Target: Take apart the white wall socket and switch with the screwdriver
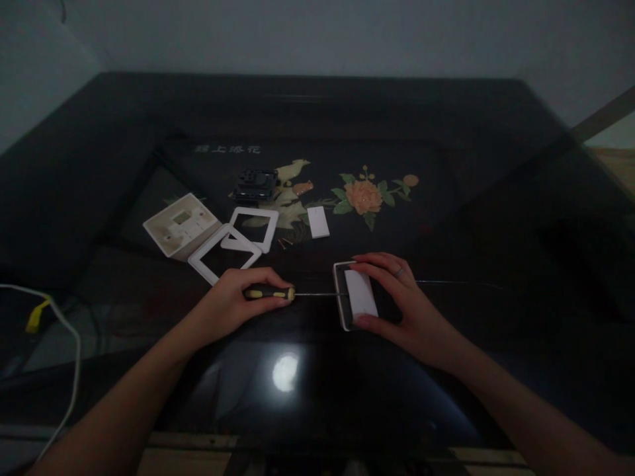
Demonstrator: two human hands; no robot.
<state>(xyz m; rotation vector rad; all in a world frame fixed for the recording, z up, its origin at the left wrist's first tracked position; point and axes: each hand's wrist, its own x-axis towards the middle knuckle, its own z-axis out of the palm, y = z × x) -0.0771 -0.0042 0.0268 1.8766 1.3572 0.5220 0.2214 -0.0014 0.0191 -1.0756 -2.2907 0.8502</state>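
Observation:
My left hand (243,301) is closed around the black and yellow handle of a screwdriver (268,293). Its thin shaft points right, and the tip reaches a wall switch (362,294). That switch has a white rocker plate and a dark strip along its left side inside a pale rim. My right hand (391,284) grips it by the top and bottom edges, thumb below and fingers above. A loose white rocker plate (318,222) lies beyond the switch. Whether the screwdriver tip sits in a gap cannot be made out.
Left of centre are a white back box (181,225), a white square frame (201,254) overlapping another frame (270,231), a dark switch body (256,184) and small screws (285,243). A white cable (77,350) runs along the left. The dark glossy table (446,218) bears a floral picture.

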